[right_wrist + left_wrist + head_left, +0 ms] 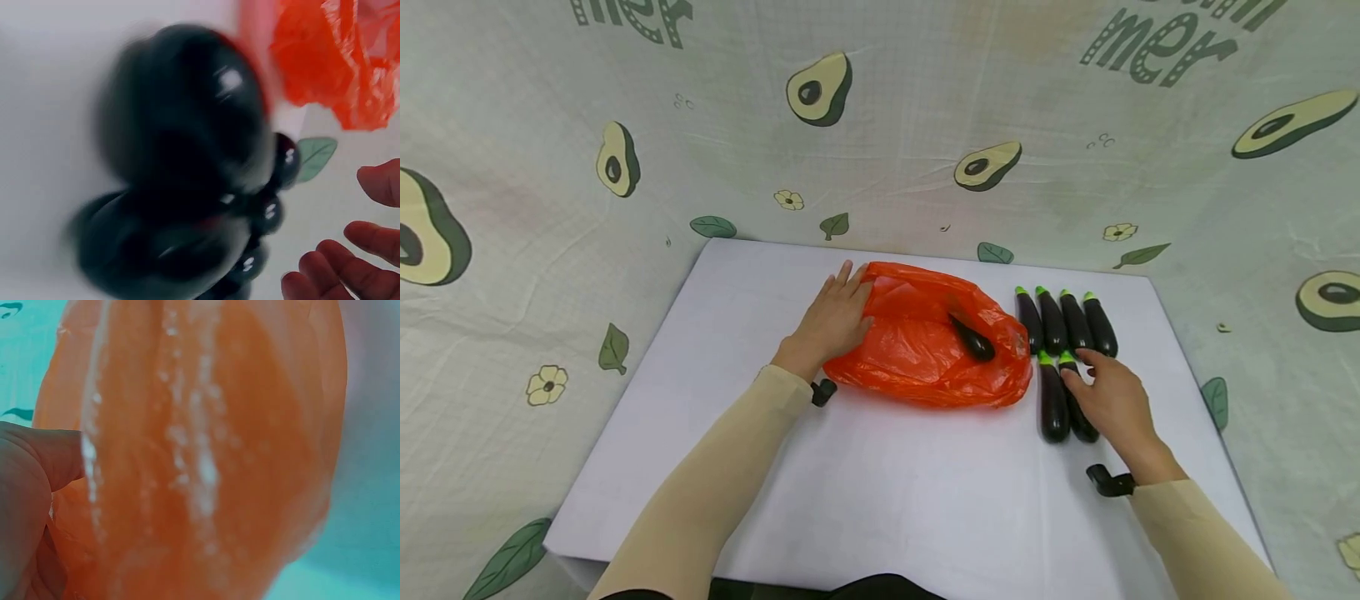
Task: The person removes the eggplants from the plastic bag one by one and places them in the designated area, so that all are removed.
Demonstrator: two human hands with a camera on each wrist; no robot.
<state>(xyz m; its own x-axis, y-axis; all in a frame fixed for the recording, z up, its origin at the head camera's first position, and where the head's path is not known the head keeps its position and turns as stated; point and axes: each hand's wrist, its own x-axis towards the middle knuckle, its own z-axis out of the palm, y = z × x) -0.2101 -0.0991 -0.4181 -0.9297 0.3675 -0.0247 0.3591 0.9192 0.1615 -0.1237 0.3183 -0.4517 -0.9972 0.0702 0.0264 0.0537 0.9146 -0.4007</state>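
An orange-red plastic bag [917, 383] lies on the table with its mouth spread, and one dark eggplant [976, 343] rests in it. My left hand [831, 325] lies at the bag's left edge, fingers extended; in the left wrist view the thumb [62, 456] meets the bag film. Right of the bag, glossy eggplants with bright green tops stand in two rows. My right hand [1112, 400] hovers over the right eggplant [1084, 425] of the front pair, thumb and fingers apart. The left eggplant [1054, 408] of that pair lies beside it.
Several eggplants [1077, 323] form the back row, close to the bag's right edge. Everything lies on a white table [917, 492]. A cloth printed with avocados [820, 90] hangs behind and at the sides.
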